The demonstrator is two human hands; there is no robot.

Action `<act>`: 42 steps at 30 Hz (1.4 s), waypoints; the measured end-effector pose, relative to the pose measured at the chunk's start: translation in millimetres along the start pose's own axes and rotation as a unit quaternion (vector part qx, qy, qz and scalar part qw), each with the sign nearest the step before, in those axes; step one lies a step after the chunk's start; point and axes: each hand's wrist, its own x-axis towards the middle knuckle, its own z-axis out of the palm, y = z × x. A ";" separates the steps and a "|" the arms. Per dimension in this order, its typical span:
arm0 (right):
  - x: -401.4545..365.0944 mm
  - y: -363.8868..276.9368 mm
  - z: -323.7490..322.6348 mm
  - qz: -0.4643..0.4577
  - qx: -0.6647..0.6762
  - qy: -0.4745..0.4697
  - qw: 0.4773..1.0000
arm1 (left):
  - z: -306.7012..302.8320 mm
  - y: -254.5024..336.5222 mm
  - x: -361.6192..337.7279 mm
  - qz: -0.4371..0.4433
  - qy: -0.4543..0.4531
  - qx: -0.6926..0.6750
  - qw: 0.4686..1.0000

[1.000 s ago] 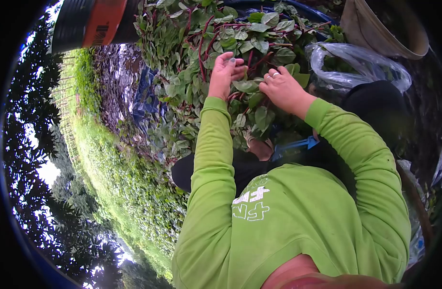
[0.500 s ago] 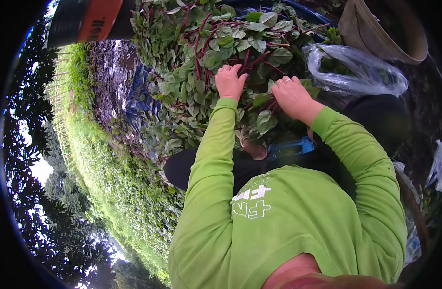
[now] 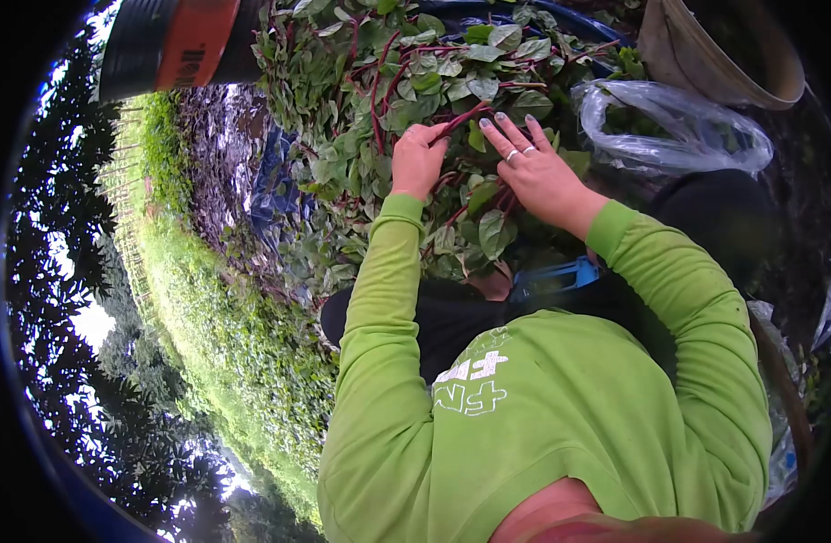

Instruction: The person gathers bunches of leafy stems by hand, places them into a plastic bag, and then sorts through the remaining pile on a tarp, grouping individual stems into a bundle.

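In front of me lies a large heap of leafy greens (image 3: 343, 167) with purplish-red stems, like Malabar spinach. My left hand (image 3: 419, 161) is closed around a thick red stem (image 3: 465, 118), whose end points up and to the right past the thumb. Just to its right, my right hand (image 3: 544, 179) has its fingers stretched out and apart, with the fingertips close to that stem's end. A ring shows on one of its fingers. Below this palm, large leaves (image 3: 495, 233) and red stems stick out toward my lap.
A clear plastic bag (image 3: 673, 127) lies right of the heap, below a tan bucket-like container (image 3: 723, 54). At upper left stands a dark drum (image 3: 135, 50) with an orange band. Blue sheeting (image 3: 275, 181) shows under the greens. A small blue plastic object (image 3: 556, 276) is near my lap.
My left hand has shifted slightly left and down and now grips a thick red stem. My right hand has moved up and spread its fingers, which were curled over the stems.
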 end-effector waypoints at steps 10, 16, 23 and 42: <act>6.8 4.8 12.3 -0.001 0.004 0.024 1.000 | 1.0 43.1 -63.5 0.048 -0.174 -0.126 0.975; 0.0 -24.1 -5.5 0.036 0.035 -0.014 0.999 | 44.9 73.1 -104.4 -0.028 -0.007 -0.005 1.000; -7.4 -32.1 -27.5 -0.044 0.150 -0.080 0.984 | 42.1 63.2 -130.3 0.038 -0.022 0.052 0.998; 55.9 -10.4 7.9 -0.034 0.011 0.039 0.999 | -37.0 -69.3 93.8 0.052 0.123 0.173 0.976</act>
